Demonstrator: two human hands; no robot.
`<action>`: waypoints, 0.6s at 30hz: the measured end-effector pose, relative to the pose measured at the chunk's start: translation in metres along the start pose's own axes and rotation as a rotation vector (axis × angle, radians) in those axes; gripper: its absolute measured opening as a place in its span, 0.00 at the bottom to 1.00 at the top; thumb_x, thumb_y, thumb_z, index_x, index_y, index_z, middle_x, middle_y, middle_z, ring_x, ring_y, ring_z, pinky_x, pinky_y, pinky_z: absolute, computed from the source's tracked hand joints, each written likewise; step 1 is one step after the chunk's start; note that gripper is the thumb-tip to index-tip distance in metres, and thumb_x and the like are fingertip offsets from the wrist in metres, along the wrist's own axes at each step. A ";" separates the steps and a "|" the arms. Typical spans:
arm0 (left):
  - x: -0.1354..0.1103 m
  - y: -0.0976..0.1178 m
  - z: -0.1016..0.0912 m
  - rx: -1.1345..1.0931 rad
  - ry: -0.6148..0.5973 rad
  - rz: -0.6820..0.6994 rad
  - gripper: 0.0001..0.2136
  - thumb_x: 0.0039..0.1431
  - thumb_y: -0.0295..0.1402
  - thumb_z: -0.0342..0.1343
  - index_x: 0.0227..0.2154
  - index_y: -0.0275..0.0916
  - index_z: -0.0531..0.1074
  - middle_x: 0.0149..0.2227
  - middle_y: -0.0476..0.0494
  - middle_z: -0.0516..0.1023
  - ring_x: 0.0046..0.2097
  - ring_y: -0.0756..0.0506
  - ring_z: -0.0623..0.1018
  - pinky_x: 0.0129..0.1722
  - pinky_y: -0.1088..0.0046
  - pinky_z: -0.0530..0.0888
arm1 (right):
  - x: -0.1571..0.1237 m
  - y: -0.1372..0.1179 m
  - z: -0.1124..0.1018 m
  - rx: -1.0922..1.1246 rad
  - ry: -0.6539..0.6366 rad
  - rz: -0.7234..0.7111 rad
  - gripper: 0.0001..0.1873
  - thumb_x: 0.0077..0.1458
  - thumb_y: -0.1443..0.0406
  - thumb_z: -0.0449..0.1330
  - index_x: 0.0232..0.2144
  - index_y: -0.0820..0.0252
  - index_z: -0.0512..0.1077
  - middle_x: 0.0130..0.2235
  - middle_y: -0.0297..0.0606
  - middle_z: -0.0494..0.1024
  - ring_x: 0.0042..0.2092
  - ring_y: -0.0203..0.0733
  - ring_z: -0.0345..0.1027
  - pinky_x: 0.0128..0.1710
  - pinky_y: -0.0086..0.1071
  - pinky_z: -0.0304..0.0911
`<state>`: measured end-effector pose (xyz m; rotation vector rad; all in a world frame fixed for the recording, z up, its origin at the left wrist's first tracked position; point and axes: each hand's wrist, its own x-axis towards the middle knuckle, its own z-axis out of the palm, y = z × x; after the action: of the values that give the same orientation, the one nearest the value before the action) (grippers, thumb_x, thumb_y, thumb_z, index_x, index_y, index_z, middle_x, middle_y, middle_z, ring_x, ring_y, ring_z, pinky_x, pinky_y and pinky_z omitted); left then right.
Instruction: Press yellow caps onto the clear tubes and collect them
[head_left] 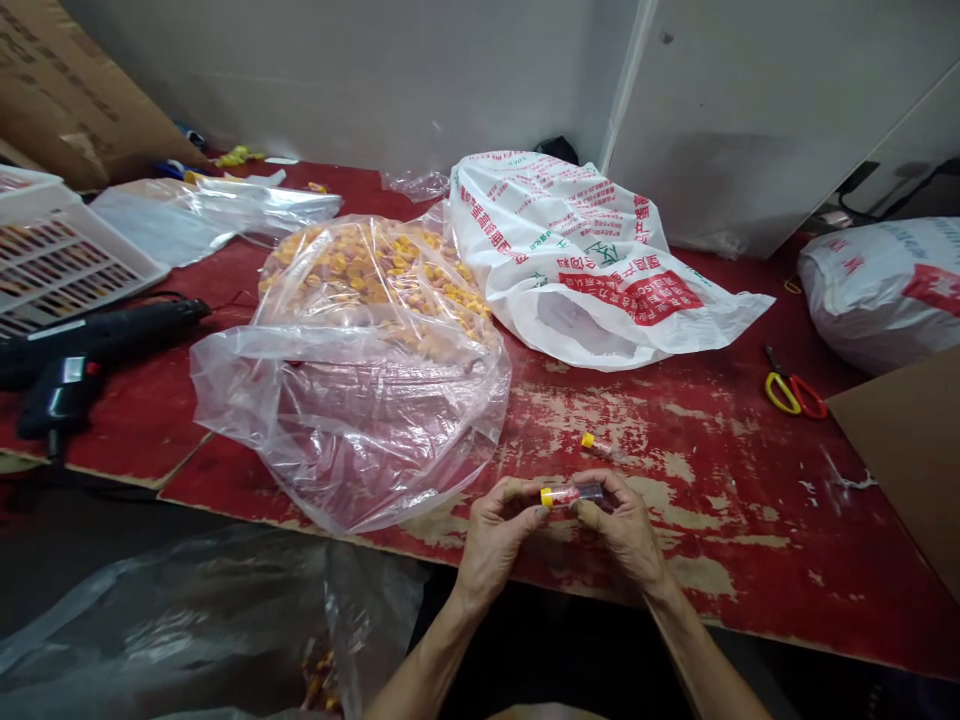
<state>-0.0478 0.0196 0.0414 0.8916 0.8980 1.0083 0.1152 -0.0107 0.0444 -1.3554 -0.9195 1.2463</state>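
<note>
Capped tube [570,494]: between both hands, long axis nine to three o'clock, yellow cap [546,497] toward nine
Left hand [496,530]: fingers narrow, pinching at the cap end
Right hand [626,528]: fingers narrow, holding the clear end; nearer the second tube [589,441], at one o'clock
Edges: table edge at six, plastic bag [375,410] at ten
Room: worn red tabletop [750,560] toward three, scissors [796,394] at two

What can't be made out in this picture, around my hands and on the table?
All in the head view:
Held tube: partly covered by fingers of the left hand and right hand.
Loose tube: too small and blurred to read its contents.
Open sack: its own sides hide most of the inside.
Basket and black tool: cut off by the left edge.
</note>
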 end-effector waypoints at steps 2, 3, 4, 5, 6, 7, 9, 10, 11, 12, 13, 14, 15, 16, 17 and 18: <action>0.000 0.000 -0.001 -0.012 0.004 0.003 0.08 0.43 0.31 0.66 0.30 0.39 0.78 0.31 0.50 0.75 0.33 0.50 0.74 0.36 0.75 0.71 | 0.001 0.002 0.000 -0.100 -0.008 -0.003 0.20 0.42 0.50 0.66 0.29 0.59 0.68 0.25 0.31 0.68 0.25 0.34 0.60 0.23 0.26 0.57; 0.001 0.001 -0.002 -0.013 0.011 0.002 0.08 0.42 0.31 0.67 0.29 0.39 0.78 0.30 0.50 0.74 0.33 0.51 0.74 0.36 0.76 0.71 | 0.001 0.002 0.000 -0.175 -0.013 -0.018 0.20 0.44 0.49 0.64 0.26 0.59 0.67 0.22 0.30 0.65 0.23 0.33 0.57 0.22 0.26 0.54; 0.001 0.001 -0.003 -0.012 0.018 -0.001 0.08 0.42 0.31 0.67 0.29 0.39 0.78 0.30 0.50 0.74 0.32 0.51 0.74 0.36 0.76 0.71 | 0.001 0.002 -0.001 -0.256 -0.021 -0.039 0.20 0.47 0.49 0.62 0.24 0.60 0.67 0.21 0.29 0.63 0.23 0.33 0.55 0.21 0.26 0.52; 0.001 0.000 -0.005 -0.013 0.026 -0.007 0.09 0.41 0.31 0.67 0.29 0.39 0.78 0.29 0.50 0.74 0.32 0.51 0.73 0.35 0.75 0.71 | 0.001 0.001 -0.002 -0.326 -0.034 -0.059 0.20 0.49 0.49 0.60 0.24 0.60 0.68 0.21 0.30 0.63 0.23 0.34 0.55 0.22 0.27 0.52; 0.001 0.000 -0.006 -0.014 0.031 -0.015 0.09 0.41 0.31 0.67 0.29 0.38 0.78 0.29 0.50 0.74 0.32 0.50 0.73 0.35 0.75 0.71 | 0.000 0.000 -0.004 -0.370 -0.046 -0.078 0.19 0.50 0.49 0.60 0.28 0.60 0.69 0.23 0.31 0.66 0.25 0.35 0.57 0.23 0.27 0.54; 0.001 0.000 -0.007 -0.016 0.035 -0.023 0.09 0.42 0.31 0.67 0.29 0.38 0.78 0.30 0.50 0.75 0.32 0.50 0.74 0.35 0.75 0.72 | 0.000 -0.002 -0.005 -0.384 -0.057 -0.093 0.19 0.50 0.50 0.60 0.34 0.60 0.70 0.28 0.33 0.69 0.28 0.37 0.60 0.25 0.27 0.56; 0.001 -0.001 -0.008 -0.025 0.035 -0.037 0.09 0.42 0.31 0.66 0.29 0.38 0.78 0.29 0.50 0.75 0.32 0.50 0.74 0.34 0.76 0.72 | -0.002 -0.005 -0.008 -0.371 -0.092 -0.114 0.21 0.52 0.52 0.59 0.44 0.58 0.67 0.37 0.37 0.72 0.34 0.39 0.64 0.30 0.28 0.60; 0.001 -0.001 -0.008 -0.029 0.035 -0.041 0.09 0.42 0.31 0.66 0.29 0.38 0.77 0.29 0.50 0.75 0.32 0.50 0.74 0.34 0.76 0.71 | -0.002 -0.007 -0.010 -0.369 -0.114 -0.124 0.21 0.52 0.53 0.59 0.45 0.57 0.67 0.39 0.37 0.72 0.36 0.40 0.65 0.31 0.28 0.60; 0.001 -0.002 -0.008 -0.028 0.033 -0.042 0.09 0.42 0.31 0.67 0.29 0.38 0.77 0.29 0.50 0.75 0.31 0.50 0.73 0.33 0.76 0.71 | -0.002 -0.007 -0.011 -0.378 -0.133 -0.135 0.18 0.54 0.53 0.58 0.42 0.58 0.68 0.37 0.37 0.72 0.34 0.39 0.64 0.31 0.28 0.59; 0.001 -0.002 -0.007 -0.024 0.032 -0.040 0.09 0.41 0.32 0.67 0.29 0.38 0.77 0.28 0.50 0.74 0.31 0.50 0.73 0.33 0.76 0.71 | -0.002 -0.007 -0.013 -0.403 -0.143 -0.142 0.16 0.55 0.52 0.56 0.37 0.59 0.69 0.33 0.35 0.71 0.32 0.38 0.62 0.28 0.27 0.57; 0.001 -0.001 -0.007 -0.018 0.031 -0.038 0.09 0.41 0.32 0.67 0.29 0.37 0.78 0.28 0.50 0.74 0.31 0.51 0.73 0.33 0.76 0.71 | -0.001 -0.007 -0.014 -0.438 -0.140 -0.146 0.17 0.56 0.51 0.54 0.32 0.60 0.69 0.27 0.33 0.68 0.28 0.36 0.59 0.26 0.27 0.55; 0.001 -0.001 -0.006 -0.011 0.032 -0.036 0.10 0.41 0.32 0.67 0.29 0.37 0.78 0.28 0.50 0.74 0.31 0.51 0.73 0.33 0.76 0.71 | -0.001 -0.006 -0.015 -0.470 -0.119 -0.149 0.20 0.57 0.50 0.52 0.27 0.60 0.68 0.23 0.32 0.64 0.25 0.35 0.56 0.23 0.27 0.52; 0.001 -0.002 -0.006 -0.005 0.033 -0.036 0.10 0.41 0.32 0.67 0.29 0.37 0.78 0.28 0.50 0.74 0.31 0.51 0.73 0.33 0.77 0.70 | 0.000 -0.005 -0.015 -0.494 -0.091 -0.152 0.22 0.57 0.49 0.50 0.24 0.60 0.67 0.21 0.30 0.61 0.24 0.35 0.53 0.22 0.27 0.49; 0.001 -0.002 -0.006 -0.005 0.035 -0.039 0.10 0.41 0.32 0.67 0.29 0.37 0.77 0.28 0.51 0.74 0.31 0.51 0.72 0.32 0.77 0.70 | 0.000 -0.004 -0.015 -0.510 -0.070 -0.153 0.22 0.58 0.49 0.50 0.24 0.60 0.67 0.21 0.30 0.60 0.23 0.35 0.53 0.22 0.27 0.49; 0.002 -0.003 -0.007 -0.009 0.036 -0.044 0.10 0.41 0.32 0.67 0.29 0.37 0.77 0.27 0.51 0.74 0.30 0.51 0.72 0.32 0.77 0.70 | 0.000 -0.003 -0.016 -0.510 -0.059 -0.158 0.21 0.58 0.50 0.50 0.26 0.60 0.68 0.22 0.31 0.62 0.24 0.35 0.55 0.22 0.27 0.50; 0.002 -0.003 -0.007 -0.018 0.036 -0.052 0.10 0.41 0.33 0.67 0.29 0.38 0.77 0.27 0.51 0.74 0.30 0.51 0.72 0.32 0.77 0.70 | 0.000 -0.003 -0.015 -0.497 -0.065 -0.158 0.18 0.57 0.51 0.52 0.31 0.59 0.69 0.25 0.32 0.66 0.26 0.36 0.57 0.24 0.27 0.52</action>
<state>-0.0531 0.0218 0.0354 0.8333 0.9364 0.9887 0.1307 -0.0131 0.0462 -1.5905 -1.4192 0.9790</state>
